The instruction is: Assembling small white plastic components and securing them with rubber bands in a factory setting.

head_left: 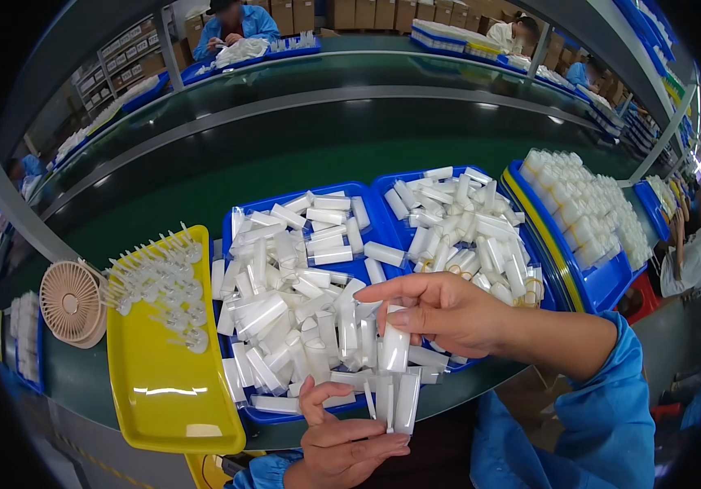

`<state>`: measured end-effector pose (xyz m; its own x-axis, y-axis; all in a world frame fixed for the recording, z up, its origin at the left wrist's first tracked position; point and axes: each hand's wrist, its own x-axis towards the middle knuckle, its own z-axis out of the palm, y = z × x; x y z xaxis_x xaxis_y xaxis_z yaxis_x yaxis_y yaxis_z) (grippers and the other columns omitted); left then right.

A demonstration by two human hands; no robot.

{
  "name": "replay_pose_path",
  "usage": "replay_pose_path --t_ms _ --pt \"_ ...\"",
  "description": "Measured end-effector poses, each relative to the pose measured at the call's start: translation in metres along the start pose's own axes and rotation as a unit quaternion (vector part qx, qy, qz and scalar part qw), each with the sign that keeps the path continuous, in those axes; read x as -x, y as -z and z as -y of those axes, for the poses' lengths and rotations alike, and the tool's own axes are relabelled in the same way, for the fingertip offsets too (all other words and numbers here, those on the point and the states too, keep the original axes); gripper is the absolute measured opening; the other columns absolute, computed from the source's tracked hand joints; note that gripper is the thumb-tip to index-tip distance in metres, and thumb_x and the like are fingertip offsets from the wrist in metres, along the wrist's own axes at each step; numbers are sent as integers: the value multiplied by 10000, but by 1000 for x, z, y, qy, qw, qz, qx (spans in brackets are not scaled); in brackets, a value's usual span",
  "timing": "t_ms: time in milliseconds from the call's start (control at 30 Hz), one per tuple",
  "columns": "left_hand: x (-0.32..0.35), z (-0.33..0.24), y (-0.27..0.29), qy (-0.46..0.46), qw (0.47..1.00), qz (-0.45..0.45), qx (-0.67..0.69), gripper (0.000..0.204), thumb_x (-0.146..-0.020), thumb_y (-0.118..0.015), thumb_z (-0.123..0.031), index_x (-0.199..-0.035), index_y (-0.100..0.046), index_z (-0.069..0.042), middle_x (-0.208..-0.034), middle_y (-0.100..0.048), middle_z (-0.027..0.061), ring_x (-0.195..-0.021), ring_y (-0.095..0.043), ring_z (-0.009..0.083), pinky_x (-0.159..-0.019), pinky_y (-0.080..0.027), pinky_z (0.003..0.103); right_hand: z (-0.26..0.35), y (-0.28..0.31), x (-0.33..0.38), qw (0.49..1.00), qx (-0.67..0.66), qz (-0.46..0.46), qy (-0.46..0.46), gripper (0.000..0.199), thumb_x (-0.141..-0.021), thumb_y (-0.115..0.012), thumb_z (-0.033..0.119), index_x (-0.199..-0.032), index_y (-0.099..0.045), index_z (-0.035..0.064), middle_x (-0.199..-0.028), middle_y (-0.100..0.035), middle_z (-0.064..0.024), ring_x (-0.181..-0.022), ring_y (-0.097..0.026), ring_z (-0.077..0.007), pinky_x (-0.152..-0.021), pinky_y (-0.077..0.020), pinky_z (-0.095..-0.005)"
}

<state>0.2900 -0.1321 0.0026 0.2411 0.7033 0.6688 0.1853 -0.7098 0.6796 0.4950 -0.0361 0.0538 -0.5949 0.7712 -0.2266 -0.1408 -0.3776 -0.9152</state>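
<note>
My right hand (458,314) pinches a white block in a clear plastic sleeve (395,346) between thumb and fingers, with the index finger stretched out to the left. Just below, my left hand (341,444) is closed around the lower ends of a few similar white sleeved blocks (405,403) that stand upright. The right hand's block is directly above these; whether they touch I cannot tell. Behind both hands, a blue tray (232,213) is heaped with loose white sleeved blocks. A second blue tray (376,181) to its right holds more, some with yellowish bands around them.
At left, a yellow tray (159,399) carries rows of small clear stemmed parts (175,281). Beside it stands a beige fan (73,303). Stacked trays (603,285) with bundled white pieces (575,208) rise at right. Across the green bench, a person in blue (240,28) works.
</note>
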Motion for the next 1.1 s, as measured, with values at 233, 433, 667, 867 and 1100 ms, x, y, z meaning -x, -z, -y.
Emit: replay_pose_path --t_ms 233,433,667,867,1100 --pt "15 18 3 -41 992 93 -70 347 -611 -809 -376 -838 -563 -283 -967 -531 3 -1061 -428 322 -1001 -223 551 -7 -1 5 996 -77 16 -30 399 -910 -537 114 -1288 -465 8 -976 -598 -55 -834 -539 -78 -716 -416 -211" --pt "2 5 -5 24 1000 9 -11 182 -569 -775 -215 -737 -707 -199 -788 -621 -58 -891 -532 238 -907 -332 479 10 -6 17 935 330 12 133 406 -894 -570 113 -1288 -487 66 -965 -630 -71 -835 -595 -118 -742 -469 -249" --pt "3 3 -4 -59 996 46 -57 186 -568 -771 -259 -740 -702 -254 -805 -588 -85 -984 -480 282 -974 -256 496 11 -16 36 929 339 -14 148 409 -816 -641 37 -1214 -553 12 -881 -663 -105 -857 -622 -160 -796 -465 -278" --pt "10 6 -2 11 998 54 -30 255 -601 -800 -306 -740 -620 -190 -944 -555 19 -1051 -429 314 -960 -260 513 6 -21 44 935 316 -10 159 404 -808 -653 41 -1201 -564 9 -877 -672 -93 -826 -618 -171 -769 -444 -288" --pt "4 6 1 45 996 27 -78 373 -558 -831 -362 -760 -596 -154 -1036 -486 71 -1061 -406 335 -937 -279 509 -13 -25 41 936 319 5 147 398 -811 -646 86 -1201 -569 61 -902 -659 -153 -817 -641 -249 -751 -467 -339"
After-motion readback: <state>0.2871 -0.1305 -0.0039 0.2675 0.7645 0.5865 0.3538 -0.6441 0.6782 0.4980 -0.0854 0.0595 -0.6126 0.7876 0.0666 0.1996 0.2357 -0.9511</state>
